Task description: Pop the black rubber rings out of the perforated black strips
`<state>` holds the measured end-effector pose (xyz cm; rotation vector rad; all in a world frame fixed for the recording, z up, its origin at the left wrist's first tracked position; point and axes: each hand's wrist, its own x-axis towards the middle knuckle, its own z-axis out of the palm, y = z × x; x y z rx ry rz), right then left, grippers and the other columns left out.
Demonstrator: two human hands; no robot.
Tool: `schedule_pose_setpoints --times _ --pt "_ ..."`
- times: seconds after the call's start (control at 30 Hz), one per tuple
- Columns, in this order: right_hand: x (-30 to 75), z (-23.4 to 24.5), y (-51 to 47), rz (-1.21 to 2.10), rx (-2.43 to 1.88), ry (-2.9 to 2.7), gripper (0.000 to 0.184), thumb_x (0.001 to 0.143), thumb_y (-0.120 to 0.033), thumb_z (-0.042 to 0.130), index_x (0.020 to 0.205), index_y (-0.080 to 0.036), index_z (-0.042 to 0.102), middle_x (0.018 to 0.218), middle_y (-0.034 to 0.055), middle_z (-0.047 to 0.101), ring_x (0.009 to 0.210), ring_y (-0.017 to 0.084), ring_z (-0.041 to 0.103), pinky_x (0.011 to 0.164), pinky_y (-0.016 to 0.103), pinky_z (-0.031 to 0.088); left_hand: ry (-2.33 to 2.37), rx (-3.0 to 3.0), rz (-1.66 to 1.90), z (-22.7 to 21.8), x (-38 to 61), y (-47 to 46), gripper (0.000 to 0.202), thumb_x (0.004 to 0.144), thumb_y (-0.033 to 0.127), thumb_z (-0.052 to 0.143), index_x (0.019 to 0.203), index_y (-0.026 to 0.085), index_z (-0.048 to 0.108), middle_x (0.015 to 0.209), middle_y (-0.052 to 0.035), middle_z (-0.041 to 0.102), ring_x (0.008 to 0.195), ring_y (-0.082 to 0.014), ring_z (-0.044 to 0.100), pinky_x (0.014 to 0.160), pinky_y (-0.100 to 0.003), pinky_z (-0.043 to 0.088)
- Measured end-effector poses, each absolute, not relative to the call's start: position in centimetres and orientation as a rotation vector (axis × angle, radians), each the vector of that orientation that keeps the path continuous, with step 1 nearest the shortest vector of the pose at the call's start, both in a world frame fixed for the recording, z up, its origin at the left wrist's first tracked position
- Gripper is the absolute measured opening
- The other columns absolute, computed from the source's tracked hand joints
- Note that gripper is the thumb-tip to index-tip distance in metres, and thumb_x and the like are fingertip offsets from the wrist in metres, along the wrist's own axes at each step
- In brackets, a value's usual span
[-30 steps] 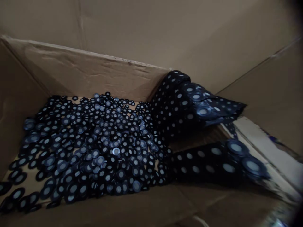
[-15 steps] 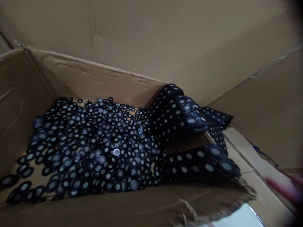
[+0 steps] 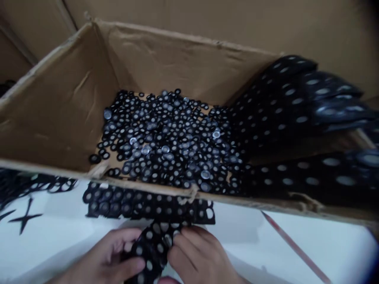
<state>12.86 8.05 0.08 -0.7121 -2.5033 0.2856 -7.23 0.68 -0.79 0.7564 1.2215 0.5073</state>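
My left hand (image 3: 108,258) and my right hand (image 3: 198,256) meet at the bottom edge, both closed on a black rubber sheet (image 3: 152,246) studded with small round gaskets. The sheet is bunched between my fingers. A flatter black gasket sheet (image 3: 142,203) lies on the white table just beyond my hands, against the box's near wall. Behind it stands an open cardboard box (image 3: 68,106) holding a heap of loose black ring gaskets (image 3: 168,138) with pale centres.
More black gasket sheets (image 3: 296,106) are draped over the box's right side and right inner wall. Black sheet scraps (image 3: 26,189) lie on the white table (image 3: 296,252) at the left. Larger cardboard walls (image 3: 207,19) rise behind the box.
The view has tilted down and pulled back. The box's near wall, the white table and both my hands with the sheet have come into sight.
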Motion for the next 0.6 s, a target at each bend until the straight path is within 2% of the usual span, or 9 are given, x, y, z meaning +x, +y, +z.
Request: schedule_pose_setpoints --times 0.13,0.23,0.33,0.4,0.5,0.6 --pt "12.9 0.1 7.3 0.622 -0.672 -2.557 0.038 0.091 -0.038 0.03 0.063 -0.018 0.044 0.058 0.0012 0.051 0.054 0.013 0.044 0.05 0.026 0.031 1.313 0.789 0.512 0.1 -6.7 0.7 0.047 0.074 0.049 0.057 0.113 0.023 0.052 0.111 -0.0055 0.06 0.104 -0.0227 0.053 0.093 -0.035 0.041" --pt "13.0 0.1 7.6 0.688 -0.691 -2.493 0.029 0.085 -0.036 0.04 0.062 -0.019 0.039 0.055 -0.0008 0.045 0.052 0.012 0.039 0.048 0.025 0.028 1.358 0.855 0.468 0.6 -6.7 0.7 0.048 0.077 0.049 0.052 0.118 0.024 0.05 0.121 -0.0039 0.054 0.112 -0.023 0.047 0.099 -0.035 0.036" --pt "12.8 0.0 7.9 0.722 -0.765 -2.429 0.024 0.078 -0.034 0.047 0.063 -0.019 0.036 0.053 -0.0029 0.042 0.051 0.01 0.037 0.048 0.024 0.027 1.439 0.874 0.381 0.6 -6.6 0.4 0.057 0.078 0.052 0.048 0.129 0.028 0.038 0.135 -0.0017 0.041 0.124 -0.0232 0.035 0.105 -0.034 0.028" --pt "12.7 -0.1 7.9 0.74 -0.795 -2.414 0.028 0.077 -0.04 0.047 0.063 -0.019 0.036 0.054 -0.003 0.041 0.051 0.01 0.037 0.049 0.024 0.026 1.462 0.928 0.34 0.6 -6.5 0.4 0.059 0.079 0.051 0.047 0.132 0.029 0.032 0.136 -0.0014 0.039 0.126 -0.0226 0.032 0.106 -0.034 0.025" --pt "12.4 -0.3 7.9 0.69 -0.867 -2.448 0.041 0.08 -0.055 0.04 0.061 -0.019 0.038 0.052 -0.0016 0.043 0.052 0.012 0.039 0.05 0.025 0.026 1.381 1.146 0.346 1.0 -6.2 0.6 0.046 0.084 0.043 0.044 0.127 0.029 0.038 0.126 -0.0017 0.05 0.114 -0.0204 0.044 0.099 -0.031 0.033" --pt "12.3 -0.6 8.0 0.658 -0.849 -2.583 0.043 0.086 -0.052 0.033 0.063 -0.018 0.044 0.055 0.0002 0.05 0.055 0.013 0.044 0.052 0.026 0.027 1.274 1.342 0.414 1.6 -5.9 1.2 0.03 0.088 0.034 0.039 0.115 0.026 0.049 0.11 -0.0011 0.059 0.096 -0.0169 0.054 0.085 -0.026 0.041"
